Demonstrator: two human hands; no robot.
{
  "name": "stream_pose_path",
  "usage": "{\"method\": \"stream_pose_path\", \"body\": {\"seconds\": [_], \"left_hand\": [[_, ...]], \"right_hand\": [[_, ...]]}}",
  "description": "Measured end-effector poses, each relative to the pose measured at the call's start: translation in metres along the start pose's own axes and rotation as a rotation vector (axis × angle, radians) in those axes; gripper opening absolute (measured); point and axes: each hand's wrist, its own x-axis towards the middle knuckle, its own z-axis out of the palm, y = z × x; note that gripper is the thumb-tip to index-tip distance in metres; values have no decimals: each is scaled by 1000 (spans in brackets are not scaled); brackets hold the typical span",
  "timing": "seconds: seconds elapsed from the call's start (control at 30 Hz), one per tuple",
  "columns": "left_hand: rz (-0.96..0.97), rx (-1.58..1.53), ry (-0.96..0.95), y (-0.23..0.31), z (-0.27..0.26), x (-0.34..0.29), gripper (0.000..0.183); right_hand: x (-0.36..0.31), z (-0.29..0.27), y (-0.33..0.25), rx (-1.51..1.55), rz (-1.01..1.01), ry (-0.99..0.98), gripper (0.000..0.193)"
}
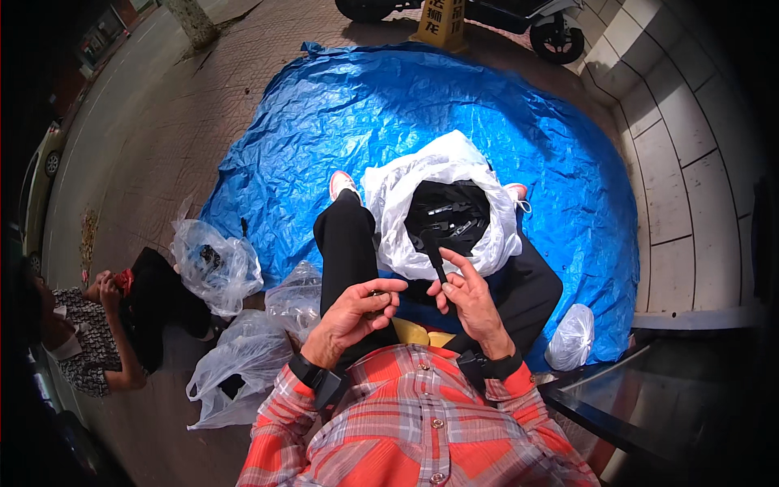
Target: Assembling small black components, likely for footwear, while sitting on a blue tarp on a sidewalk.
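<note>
My right hand (472, 302) is closed on a slim black part (436, 258), which points up and away from the fingertips and looks wider at its far end. Just left of it, my left hand (359, 315) has its thumb and fingers pressed together. A small dark bit seems to sit in that pinch, too small to name. Beyond both hands a white plastic bag (398, 235) stands wide between my legs, its rim rolled outward. Inside lie many similar black parts (450, 215), a few with shiny edges. The two hands are a short gap apart.
Crumpled blue tarp (300, 138) covers the ground around the bag. Clear plastic bags (235, 369) lie at my left, some with dark contents. A tied white bag (572, 337) is at my right, near a tiled wall (677, 195). Another person (101, 325) sits at far left.
</note>
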Motion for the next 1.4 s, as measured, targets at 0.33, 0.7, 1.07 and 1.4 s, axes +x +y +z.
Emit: {"method": "stream_pose_path", "body": {"seconds": [0.33, 0.7, 1.07, 1.4], "left_hand": [[79, 87, 103, -9, 21, 19, 28], [102, 101, 78, -12, 25, 20, 30], [103, 221, 95, -9, 30, 18, 31], [82, 217, 43, -8, 27, 20, 27]], "right_hand": [[-15, -13, 10, -12, 28, 95, 34], [-34, 4, 7, -413, -66, 215, 39], [-39, 3, 10, -396, -85, 221, 29], [-45, 3, -14, -158, 95, 64, 22]]}}
